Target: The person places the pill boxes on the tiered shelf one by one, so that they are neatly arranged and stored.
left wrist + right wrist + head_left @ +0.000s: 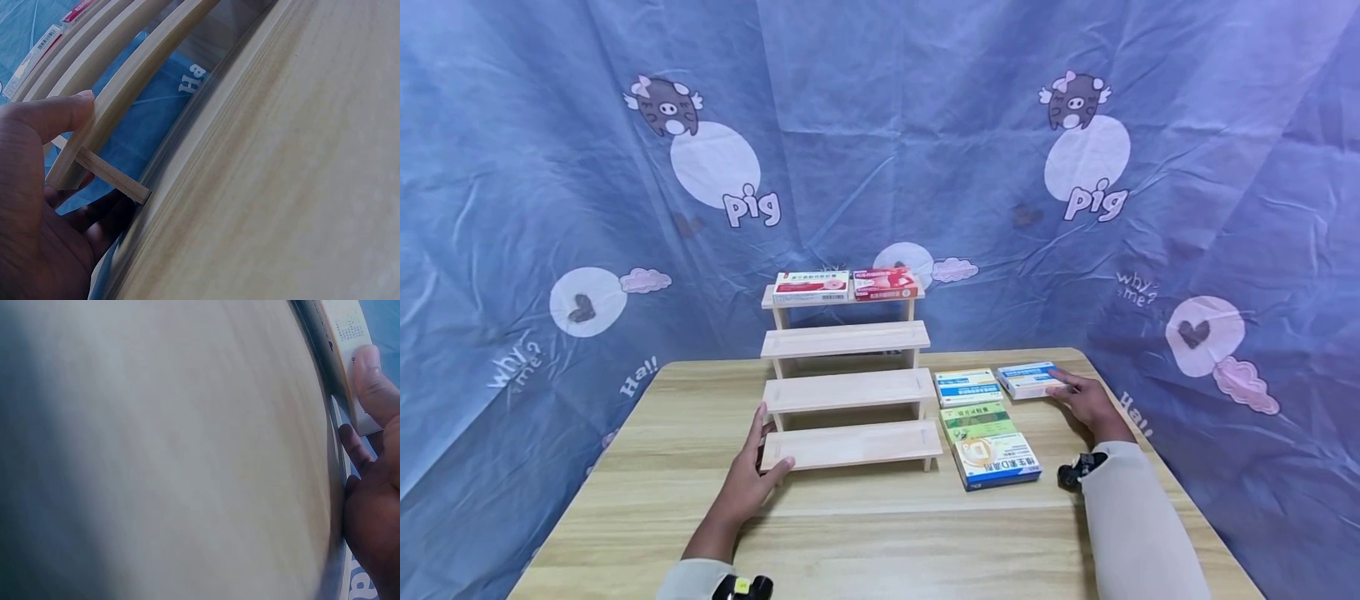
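My left hand (pixel 747 483) grips the left end of the lowest step of a four-tier wooden display stand (pixel 853 446). Its thumb lies on the step's front edge in the left wrist view, the other fingers passing around the end beside a short leg (pixel 112 175). Over at the right, my right hand (pixel 1090 406) holds a blue-and-white medicine box (pixel 1021 380) by its right end. The right wrist view shows the thumb (pixel 370 381) against the white side of this box (pixel 347 337). Part of the fingers is hidden behind the box there.
On the top tier lie a white-and-red medicine box (pixel 811 286) and a pink-red one (pixel 885 283). Right of the stand, another blue-and-white box (pixel 967 388), a green box (pixel 976 422) and a vitamin D box (pixel 997 462) form a column on the wooden table (pixel 865 542). A blue curtain (pixel 880 183) hangs behind.
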Available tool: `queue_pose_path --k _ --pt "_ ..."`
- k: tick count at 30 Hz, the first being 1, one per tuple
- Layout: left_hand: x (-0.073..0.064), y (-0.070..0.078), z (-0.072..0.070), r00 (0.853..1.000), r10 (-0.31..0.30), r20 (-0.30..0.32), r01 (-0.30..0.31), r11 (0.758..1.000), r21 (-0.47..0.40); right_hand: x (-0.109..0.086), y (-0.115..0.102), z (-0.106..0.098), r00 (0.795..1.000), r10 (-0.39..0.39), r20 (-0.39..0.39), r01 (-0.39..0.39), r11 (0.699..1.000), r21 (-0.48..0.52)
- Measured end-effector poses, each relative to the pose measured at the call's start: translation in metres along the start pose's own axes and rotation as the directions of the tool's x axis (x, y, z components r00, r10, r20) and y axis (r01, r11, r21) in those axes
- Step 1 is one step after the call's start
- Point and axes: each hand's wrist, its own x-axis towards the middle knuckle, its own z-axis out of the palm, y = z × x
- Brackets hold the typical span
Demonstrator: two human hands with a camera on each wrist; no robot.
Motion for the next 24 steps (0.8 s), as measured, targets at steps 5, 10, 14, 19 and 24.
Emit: queue_pose_path --k 5,10,14,19,24 --pt "0.0 0.001 0.0 1.0 -0.003 0.003 0.003 1.0 -0.002 -0.002 -0.002 0.001 1.0 0.001 -0.025 0.0 0.999 0.045" --pt "0.0 0.001 0.0 1.0 -0.005 0.007 0.005 1.0 -0.006 -0.003 -0.002 0.003 0.999 0.014 -0.047 -0.01 0.996 0.092" --pt "-0.001 0.0 -0.001 1.0 0.0 0.003 0.0 1.0 0.0 -0.001 -0.002 0.006 0.997 0.014 -0.074 -0.007 0.995 0.101" --pt "-0.001 0.0 -0.001 1.0 0.005 -0.002 -0.005 1.0 0.002 -0.001 -0.005 0.006 0.994 -0.005 -0.107 0.017 0.993 0.115" --pt "0.0 0.0 0.0 1.0 0.0 0.002 0.0 1.0 0.001 -0.005 -0.013 0.004 0.988 -0.037 -0.151 0.061 0.985 0.158"
